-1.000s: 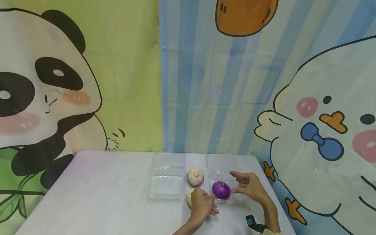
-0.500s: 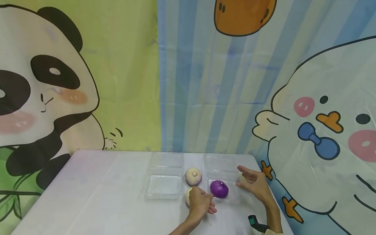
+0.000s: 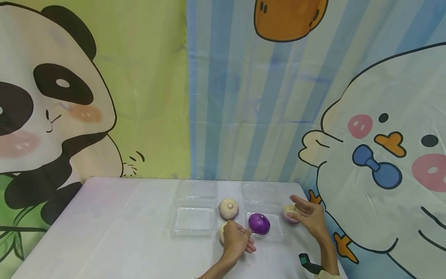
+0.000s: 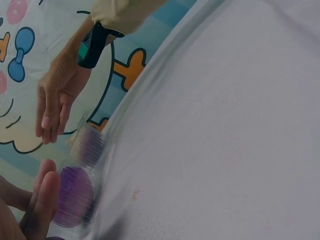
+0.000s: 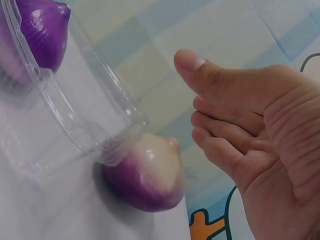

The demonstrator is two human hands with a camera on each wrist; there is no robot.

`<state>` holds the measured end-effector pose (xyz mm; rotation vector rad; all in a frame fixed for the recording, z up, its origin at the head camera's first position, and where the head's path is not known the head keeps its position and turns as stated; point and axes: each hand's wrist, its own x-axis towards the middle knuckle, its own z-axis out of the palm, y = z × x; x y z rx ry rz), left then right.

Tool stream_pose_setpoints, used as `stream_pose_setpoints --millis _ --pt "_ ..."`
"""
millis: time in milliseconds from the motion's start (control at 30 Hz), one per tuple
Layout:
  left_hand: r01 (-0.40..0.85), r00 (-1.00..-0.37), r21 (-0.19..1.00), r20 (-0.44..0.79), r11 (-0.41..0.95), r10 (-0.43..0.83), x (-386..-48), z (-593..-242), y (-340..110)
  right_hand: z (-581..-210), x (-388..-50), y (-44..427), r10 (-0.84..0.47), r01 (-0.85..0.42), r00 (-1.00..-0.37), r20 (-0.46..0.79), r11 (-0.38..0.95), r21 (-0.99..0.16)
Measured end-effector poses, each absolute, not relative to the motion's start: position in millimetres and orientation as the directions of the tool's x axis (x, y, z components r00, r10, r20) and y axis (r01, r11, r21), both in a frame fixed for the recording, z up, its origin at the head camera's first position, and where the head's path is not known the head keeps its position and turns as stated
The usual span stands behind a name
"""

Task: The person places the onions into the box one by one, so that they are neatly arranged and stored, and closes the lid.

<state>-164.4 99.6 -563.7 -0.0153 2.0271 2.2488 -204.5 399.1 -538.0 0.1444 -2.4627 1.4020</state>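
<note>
On white desk (image 3: 122, 228), see glossy purple-and-cream bulb (image 5: 145, 175) pointing to right-wrist-view one o'clock, near parted, empty right grip (image 3: 311, 217); cannot tell left grip (image 3: 235, 241).

A white-covered table (image 3: 118, 221) stands before printed hangings (image 3: 156, 85) — a cartoon panda (image 3: 83, 124) on yellow-green, left; blue stripes (image 3: 271, 97) and a white chick (image 3: 369, 201), right.

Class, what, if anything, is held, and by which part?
The right hand holds nothing; whether the left hand holds the onion it partly covers cannot be told.
</note>
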Motion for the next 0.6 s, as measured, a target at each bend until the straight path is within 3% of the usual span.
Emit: stream_pose_setpoints --millis 600 --pt "-0.093 -0.992 0.992 -0.084 -0.087 0.095 -164 -560 98 -553 -200 420 0.111 -0.183 -0.945 0.307 0.6 -0.779"
